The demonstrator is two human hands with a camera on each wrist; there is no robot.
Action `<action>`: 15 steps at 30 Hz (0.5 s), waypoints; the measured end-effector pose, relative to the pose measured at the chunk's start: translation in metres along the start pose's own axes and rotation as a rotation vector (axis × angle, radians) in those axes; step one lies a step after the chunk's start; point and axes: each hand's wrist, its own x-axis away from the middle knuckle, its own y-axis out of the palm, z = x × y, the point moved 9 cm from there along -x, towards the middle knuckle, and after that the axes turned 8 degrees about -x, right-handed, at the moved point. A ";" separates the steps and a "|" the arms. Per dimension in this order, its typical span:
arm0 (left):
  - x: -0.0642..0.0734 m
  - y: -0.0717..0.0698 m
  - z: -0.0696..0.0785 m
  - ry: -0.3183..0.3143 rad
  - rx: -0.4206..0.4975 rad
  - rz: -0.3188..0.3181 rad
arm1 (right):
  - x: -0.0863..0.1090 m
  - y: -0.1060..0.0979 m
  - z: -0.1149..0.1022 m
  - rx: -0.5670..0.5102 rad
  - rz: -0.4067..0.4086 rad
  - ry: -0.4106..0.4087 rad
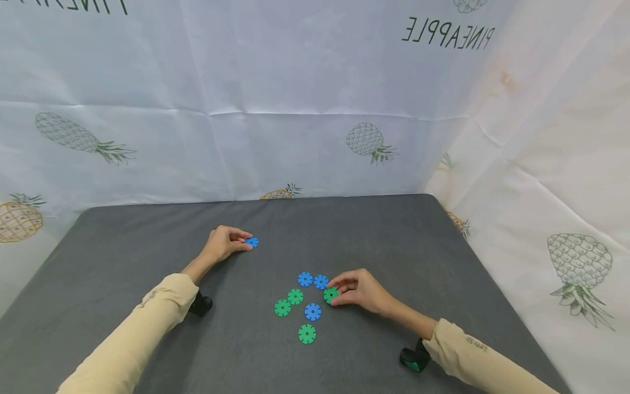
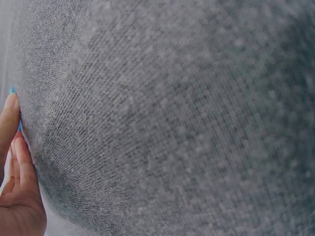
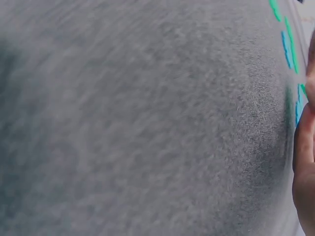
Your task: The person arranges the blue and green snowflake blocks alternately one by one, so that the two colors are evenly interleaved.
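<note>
In the head view my left hand pinches a blue notched disc between thumb and fingers, toward the back of the table. My right hand pinches a green notched disc at the right side of a loose group of discs. Two blue discs lie side by side just behind and left of it. Another blue disc lies nearer the front, with two green discs to its left. One more green disc is frontmost. In the left wrist view the blue disc is mostly hidden by the fingers.
A dark grey cloth covers the table. White curtain fabric printed with pineapples hangs along the back edge and the right side. Black wrist devices sit under both forearms.
</note>
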 end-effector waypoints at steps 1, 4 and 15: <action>0.001 0.000 0.000 -0.001 0.001 0.003 | -0.001 0.000 0.003 -0.049 0.002 0.017; 0.001 0.000 0.000 -0.003 0.002 0.007 | -0.004 -0.002 0.009 -0.156 0.015 0.059; -0.001 -0.001 -0.001 -0.018 0.016 -0.003 | -0.019 -0.013 0.007 -0.225 0.113 0.131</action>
